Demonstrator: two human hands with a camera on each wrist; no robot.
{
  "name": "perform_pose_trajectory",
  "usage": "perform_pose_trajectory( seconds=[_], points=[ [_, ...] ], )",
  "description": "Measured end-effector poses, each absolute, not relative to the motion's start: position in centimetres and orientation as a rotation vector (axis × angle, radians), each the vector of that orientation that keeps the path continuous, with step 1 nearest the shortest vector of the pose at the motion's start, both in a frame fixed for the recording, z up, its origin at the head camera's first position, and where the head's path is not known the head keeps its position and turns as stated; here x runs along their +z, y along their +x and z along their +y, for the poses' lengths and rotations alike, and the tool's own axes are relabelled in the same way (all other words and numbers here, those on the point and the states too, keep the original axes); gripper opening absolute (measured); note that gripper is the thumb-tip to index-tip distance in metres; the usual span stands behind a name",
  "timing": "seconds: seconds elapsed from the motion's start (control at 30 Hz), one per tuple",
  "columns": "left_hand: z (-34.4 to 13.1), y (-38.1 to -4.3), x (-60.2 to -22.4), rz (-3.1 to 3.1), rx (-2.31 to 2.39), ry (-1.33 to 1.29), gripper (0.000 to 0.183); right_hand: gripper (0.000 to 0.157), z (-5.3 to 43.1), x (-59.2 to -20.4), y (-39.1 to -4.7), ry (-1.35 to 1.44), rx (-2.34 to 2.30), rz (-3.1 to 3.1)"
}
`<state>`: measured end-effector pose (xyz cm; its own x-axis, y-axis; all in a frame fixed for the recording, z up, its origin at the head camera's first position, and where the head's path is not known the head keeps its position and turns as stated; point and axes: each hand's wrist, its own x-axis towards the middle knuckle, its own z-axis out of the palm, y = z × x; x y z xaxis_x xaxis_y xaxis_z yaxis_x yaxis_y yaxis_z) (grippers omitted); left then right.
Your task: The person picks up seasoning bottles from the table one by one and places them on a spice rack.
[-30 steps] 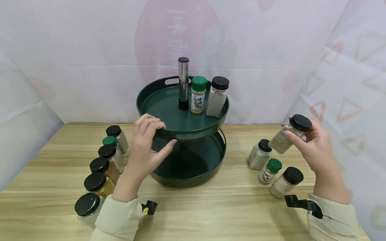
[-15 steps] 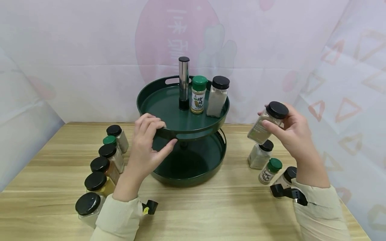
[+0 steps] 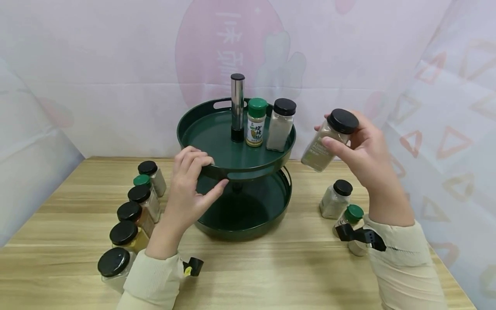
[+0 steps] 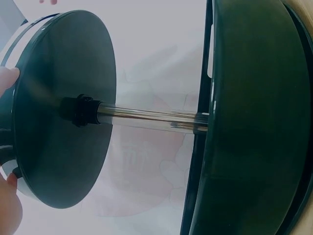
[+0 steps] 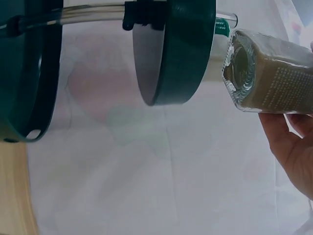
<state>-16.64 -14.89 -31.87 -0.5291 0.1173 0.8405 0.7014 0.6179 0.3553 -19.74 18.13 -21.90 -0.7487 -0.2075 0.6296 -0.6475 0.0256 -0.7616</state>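
My right hand (image 3: pixel 366 150) holds a square spice jar (image 3: pixel 323 144) with a black lid and brownish powder, tilted in the air right of the upper tray. Its glass base faces the tray in the right wrist view, where the jar (image 5: pixel 279 73) lies over the fingers. With bent fingers over the front-left rim and the thumb against the outer wall, my left hand (image 3: pixel 190 185) grips the green two-tier rack (image 3: pixel 209 148). On its upper tray stand a green-capped shaker (image 3: pixel 255 125) and a black-lidded spice jar (image 3: pixel 280 129), right of the steel post (image 3: pixel 237 103).
A row of several spice jars (image 3: pixel 133 228) runs along the table's left side. At the right stand a black-lidded jar (image 3: pixel 335 200) and a green-capped shaker (image 3: pixel 352 214); another jar is mostly behind the right wrist strap. The lower tray (image 3: pixel 240 230) sits on the wooden table (image 3: pixel 271 275).
My right hand has carried the spice jar left and upward, from above the right-hand jars to near the upper tray. My left hand stays on the rim.
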Motion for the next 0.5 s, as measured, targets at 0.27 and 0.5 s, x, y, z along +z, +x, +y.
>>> perform_pose_trajectory(
  seconds=[0.27,0.5],
  points=[
    [-14.9,-16.6,-31.8,-2.006,-0.887,-0.646,0.045,0.036,15.7,-20.4,-20.2,0.918,1.744,-1.979],
    [-14.9,-16.7,-31.7,-1.988,-0.88,-0.649,0.05,0.039,13.3,-19.7,-20.5,1.049,1.637,-2.021]
  ],
)
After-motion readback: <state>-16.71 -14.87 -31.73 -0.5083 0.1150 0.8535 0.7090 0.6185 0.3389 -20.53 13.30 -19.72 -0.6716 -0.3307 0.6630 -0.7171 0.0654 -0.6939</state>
